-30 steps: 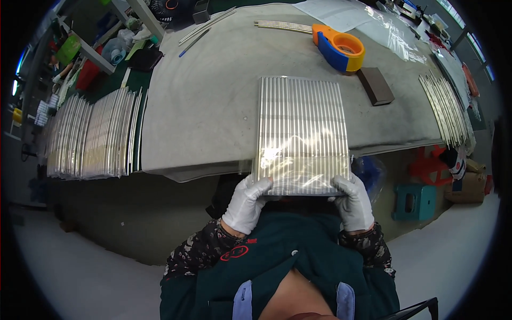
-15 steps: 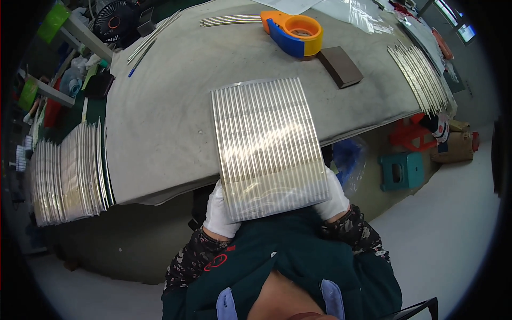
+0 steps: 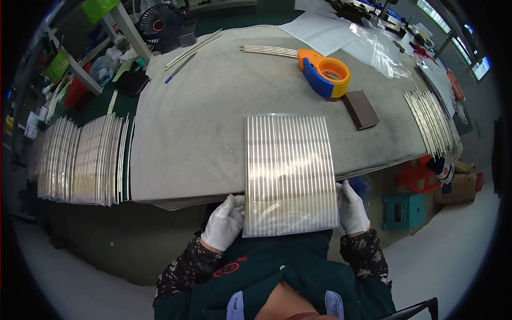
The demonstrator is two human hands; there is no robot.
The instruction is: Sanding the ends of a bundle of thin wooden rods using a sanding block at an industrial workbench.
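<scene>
Head view: a grey cloth-covered worktable (image 3: 192,128) is filling the middle, and a clear-sleeved pack of metallic rods (image 3: 290,170) is extending over its front edge. Just off that edge, the gloved left hand (image 3: 224,224), loosely curled, and right hand (image 3: 353,209), thumb raised, are flanking the pack; grip firmness isn't showing. The step seems to be steadying the pack; the next move is probably calling for even support.
</scene>
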